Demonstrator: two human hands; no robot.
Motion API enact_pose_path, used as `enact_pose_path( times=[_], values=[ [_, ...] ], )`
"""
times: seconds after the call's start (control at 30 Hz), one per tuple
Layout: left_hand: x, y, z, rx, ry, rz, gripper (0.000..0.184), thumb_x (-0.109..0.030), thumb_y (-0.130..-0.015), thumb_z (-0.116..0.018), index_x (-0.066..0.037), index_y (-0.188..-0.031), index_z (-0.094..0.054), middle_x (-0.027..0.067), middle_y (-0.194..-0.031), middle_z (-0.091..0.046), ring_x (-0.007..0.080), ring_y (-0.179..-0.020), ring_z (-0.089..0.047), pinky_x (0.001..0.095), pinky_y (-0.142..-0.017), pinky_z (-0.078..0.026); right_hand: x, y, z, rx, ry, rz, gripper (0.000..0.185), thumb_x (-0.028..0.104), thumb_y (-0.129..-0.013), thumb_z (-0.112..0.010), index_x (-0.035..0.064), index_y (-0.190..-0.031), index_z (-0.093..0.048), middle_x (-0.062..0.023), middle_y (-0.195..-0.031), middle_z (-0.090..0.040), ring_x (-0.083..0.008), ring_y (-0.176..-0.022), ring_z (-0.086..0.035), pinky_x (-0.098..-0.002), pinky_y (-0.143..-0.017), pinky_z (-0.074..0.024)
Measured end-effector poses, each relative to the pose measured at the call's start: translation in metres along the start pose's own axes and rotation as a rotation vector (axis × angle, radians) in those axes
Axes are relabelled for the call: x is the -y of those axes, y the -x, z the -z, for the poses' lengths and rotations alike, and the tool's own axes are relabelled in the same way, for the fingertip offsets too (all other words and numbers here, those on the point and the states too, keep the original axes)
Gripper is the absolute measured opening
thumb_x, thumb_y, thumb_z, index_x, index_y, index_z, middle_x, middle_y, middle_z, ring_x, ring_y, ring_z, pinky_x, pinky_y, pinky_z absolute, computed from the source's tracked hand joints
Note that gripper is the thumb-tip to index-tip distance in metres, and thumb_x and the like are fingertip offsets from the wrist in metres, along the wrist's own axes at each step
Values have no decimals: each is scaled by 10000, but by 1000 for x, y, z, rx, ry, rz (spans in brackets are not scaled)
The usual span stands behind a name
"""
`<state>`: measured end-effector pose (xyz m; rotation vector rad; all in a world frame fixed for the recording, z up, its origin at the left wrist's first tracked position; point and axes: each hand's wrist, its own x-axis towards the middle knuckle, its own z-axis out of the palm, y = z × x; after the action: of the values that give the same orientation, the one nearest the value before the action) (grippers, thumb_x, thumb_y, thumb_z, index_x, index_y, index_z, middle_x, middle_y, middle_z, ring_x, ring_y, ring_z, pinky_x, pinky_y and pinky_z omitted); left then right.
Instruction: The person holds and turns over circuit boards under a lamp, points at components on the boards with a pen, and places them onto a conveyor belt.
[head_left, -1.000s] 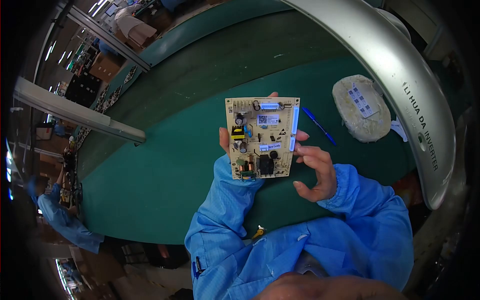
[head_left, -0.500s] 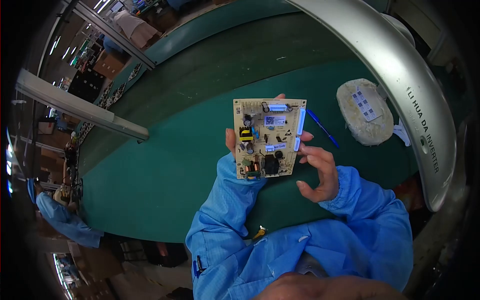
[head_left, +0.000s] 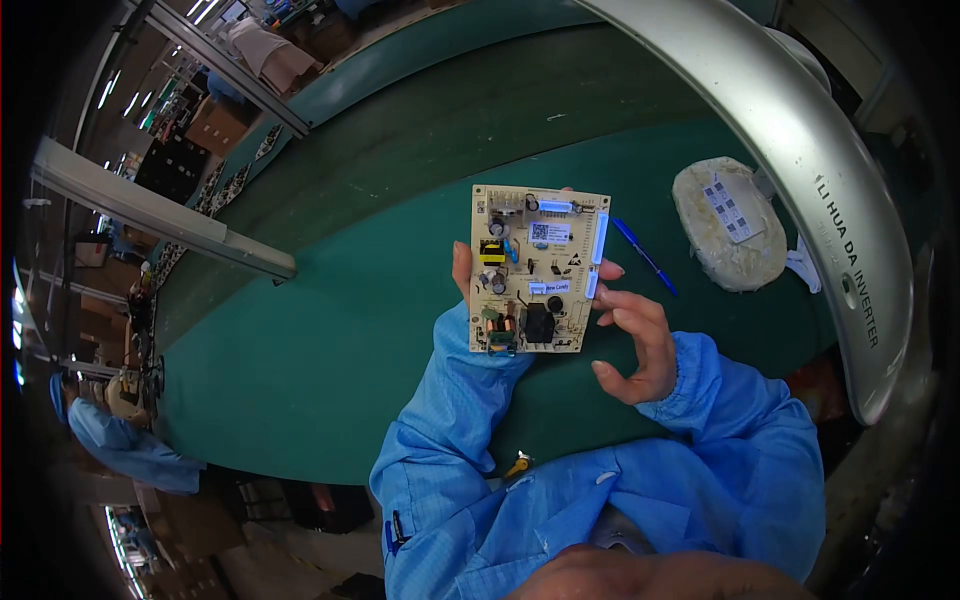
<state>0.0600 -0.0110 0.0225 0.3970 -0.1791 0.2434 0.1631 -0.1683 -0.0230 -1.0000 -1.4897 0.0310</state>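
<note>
A cream circuit board (head_left: pixel 540 270) is held up over the green bench, its component side facing me. It carries white connectors, a yellow-and-black transformer, a dark relay-like block and a label with a square code. My left hand (head_left: pixel 462 270) grips it from behind; the thumb shows at the left edge, fingertips appear past the right edge, and the palm is hidden. Beside the lower right edge is my right hand (head_left: pixel 645 345), its fingers curved and apart with nothing between them. Its index fingertip is close to the board's edge; whether it touches I cannot tell.
On the green mat (head_left: pixel 320 370) lies a blue pen (head_left: pixel 645 257). To its right is a wrapped, roundish pad (head_left: pixel 730 225) with a coded label. A silver lamp arm (head_left: pixel 800 150) arches over the right side. A metal post (head_left: pixel 170 215) and a person in blue (head_left: pixel 125 435) are at left.
The board has risen slightly and tilted a little in my left hand. My right hand has barely moved. The person at left has shifted slightly.
</note>
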Motion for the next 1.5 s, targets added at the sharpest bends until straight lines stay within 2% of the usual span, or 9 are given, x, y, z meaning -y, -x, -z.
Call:
enact_pose_path(
  times=[0.13, 0.43, 0.73, 1.1, 1.17, 1.23, 1.27, 1.4, 1.5],
  values=[
    [-3, -2, 7, 2, 97, 87, 1068, -824, -703, -405, -73, -1438, -208, 395, -1287, -355, 490, -1063, -512, 588, -863, -448, -1, 0, 1, 4, -4, -23, 582, 43, -725, -660, -36, -1242, -404, -249, -1272, -420, -334, -1098, -532, -394, -930, -449],
    [-3, -4, 13, 28, 98, 83, 1071, -832, -702, -386, -75, -1438, -211, 383, -1297, -360, 485, -1063, -515, 583, -875, -442, -2, 4, 1, 2, 15, -91, 581, 62, -728, -661, -43, -1239, -408, -259, -1269, -427, -345, -1157, -487, -389, -962, -421],
    [-3, 1, 10, -4, 8, 71, 1076, -817, -713, -393, -45, -1436, -193, 398, -1287, -357, 478, -1053, -526, 565, -863, -459, -1, 3, 1, 20, 10, -47, 588, 44, -721, -660, -39, -1245, -406, -252, -1273, -421, -352, -1160, -483, -399, -965, -417],
    [0, -1, 12, 9, 57, 52, 1083, -817, -715, -387, -29, -1431, -185, 418, -1266, -359, 513, -1078, -500, 576, -863, -459, -3, 3, 3, 23, -33, -7, 594, 25, -729, -666, -28, -1258, -400, -245, -1282, -408, -357, -1132, -500, -412, -942, -428],
    [1, 0, 15, 33, 43, 59, 1094, -811, -707, -422, -32, -1434, -174, 411, -1269, -362, 512, -1103, -483, 579, -875, -455, -2, 3, 3, 26, -34, -6, 595, 22, -729, -666, -27, -1259, -400, -245, -1281, -409, -357, -1125, -503, -414, -936, -432],
    [2, -1, 12, 45, 5, 19, 1111, -776, -690, -512, -41, -1441, -154, 361, -1314, -355, 506, -1134, -460, 589, -892, -446, -2, 2, 3, 24, -44, 16, 594, 22, -733, -666, -25, -1261, -397, -245, -1281, -408, -359, -1115, -508, -418, -926, -437],
    [2, -6, 10, 104, 32, -22, 1124, -735, -673, -588, -52, -1446, -142, 300, -1370, -328, 522, -1159, -428, 616, -902, -429, -3, 2, 4, 25, -45, 21, 594, 22, -733, -666, -25, -1261, -397, -245, -1281, -408, -359, -1115, -508, -418, -926, -437],
    [1, -7, 8, 91, -11, -25, 1134, -731, -665, -601, -56, -1447, -134, 277, -1403, -289, 568, -1157, -398, 656, -898, -406, -4, 3, 4, 25, -42, 10, 593, 24, -734, -669, -23, -1259, -396, -244, -1279, -407, -365, -1118, -505, -424, -925, -437],
    [-1, -7, 12, 70, -34, -4, 1131, -727, -668, -603, -57, -1448, -133, 272, -1398, -303, 546, -1155, -417, 640, -896, -421, -4, 4, 4, 26, -56, -3, 593, 25, -734, -670, -22, -1258, -397, -244, -1279, -406, -365, -1120, -503, -425, -927, -437]
  ],
)
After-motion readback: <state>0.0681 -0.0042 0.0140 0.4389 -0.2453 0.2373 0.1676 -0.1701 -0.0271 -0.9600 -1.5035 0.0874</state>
